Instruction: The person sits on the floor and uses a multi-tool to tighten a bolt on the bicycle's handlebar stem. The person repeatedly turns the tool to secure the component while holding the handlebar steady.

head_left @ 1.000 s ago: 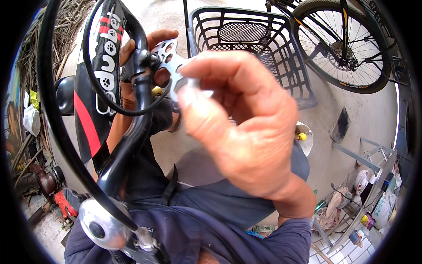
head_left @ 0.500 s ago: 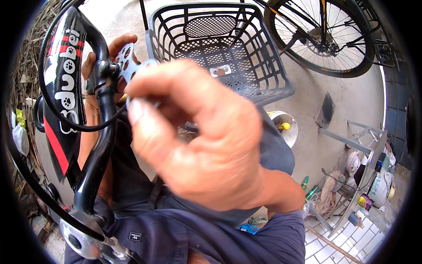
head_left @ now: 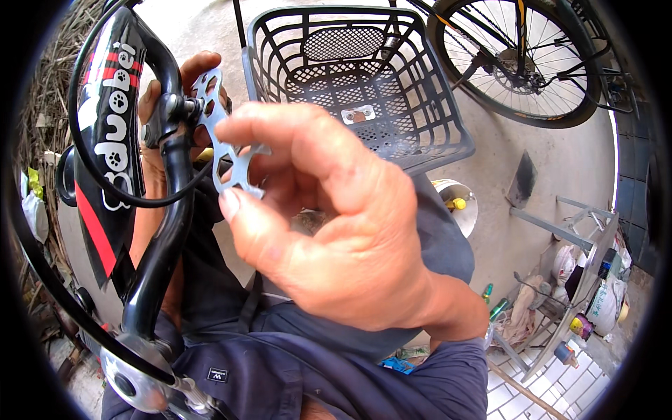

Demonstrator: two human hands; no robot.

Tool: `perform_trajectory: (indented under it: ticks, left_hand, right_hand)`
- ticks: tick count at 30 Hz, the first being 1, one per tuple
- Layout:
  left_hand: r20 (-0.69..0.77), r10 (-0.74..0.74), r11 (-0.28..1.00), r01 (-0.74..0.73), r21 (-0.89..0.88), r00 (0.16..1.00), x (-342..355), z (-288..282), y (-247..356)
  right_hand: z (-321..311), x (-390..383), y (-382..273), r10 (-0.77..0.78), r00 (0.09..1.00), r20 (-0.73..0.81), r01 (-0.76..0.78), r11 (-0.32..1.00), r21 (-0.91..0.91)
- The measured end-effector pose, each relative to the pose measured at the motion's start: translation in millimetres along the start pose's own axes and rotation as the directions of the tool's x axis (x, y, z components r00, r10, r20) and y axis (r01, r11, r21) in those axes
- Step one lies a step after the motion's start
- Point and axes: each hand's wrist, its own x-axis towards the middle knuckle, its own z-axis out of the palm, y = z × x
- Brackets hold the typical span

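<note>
A flat silver multi-hole spanner (head_left: 240, 170) sits with its upper part against a bolt (head_left: 183, 106) on the black clamp around the handlebar (head_left: 162, 241). My right hand (head_left: 343, 231) is curled around the spanner's lower end, index fingertip at its middle and thumb at its bottom edge. Behind the handlebar, my left hand (head_left: 198, 64) wraps the clamp from the far side. Its fingers lie behind the spanner's upper end, and its thumb shows left of the bar. The bar and the spanner hide most of that hand. A black cable (head_left: 133, 202) loops across the bar.
A black plastic basket (head_left: 448, 112) stands just beyond my hands. Farther right are a bicycle wheel (head_left: 518, 63), a white bucket (head_left: 467, 215) and a metal frame (head_left: 553, 229) with bags and bottles by it. A padded panel (head_left: 115, 140) borders the bar's left.
My right hand has shifted slightly right and down. The spanner's lower end, mostly covered by the fingers before, now shows between thumb and index finger. The left hand keeps its place at the clamp.
</note>
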Motion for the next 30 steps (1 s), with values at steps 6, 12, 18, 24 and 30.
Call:
perform_trajectory:
  ticks: [6,12,18,24,30]
  left_hand:
    - [0.207,-0.060,0.992,0.082,-0.098,0.976,6.6,-16.9,5.6]
    - [0.074,-0.073,0.988,0.082,-0.131,0.995,0.4,4.4,4.4]
    - [0.121,-0.055,0.985,0.073,-0.154,0.991,10.4,-24.0,-8.7]
    - [-0.094,0.080,0.995,-0.085,-0.043,0.992,-7.3,20.2,-11.3]
    - [0.118,-0.089,0.987,0.104,-0.122,0.989,0.9,-6.2,6.0]
  right_hand:
    - [14.6,-16.5,11.0,-0.194,0.980,0.049,0.200,0.954,-0.224]
    - [10.4,-5.3,5.0,-0.189,0.981,-0.034,0.181,0.969,-0.171]
    - [1.5,18.4,4.6,-0.087,0.990,-0.112,0.091,0.995,0.037]
    - [3.1,17.4,2.7,0.054,0.999,0.001,-0.052,0.974,0.218]
    - [7.8,-1.2,4.5,-0.001,0.998,0.056,-0.001,0.999,0.040]
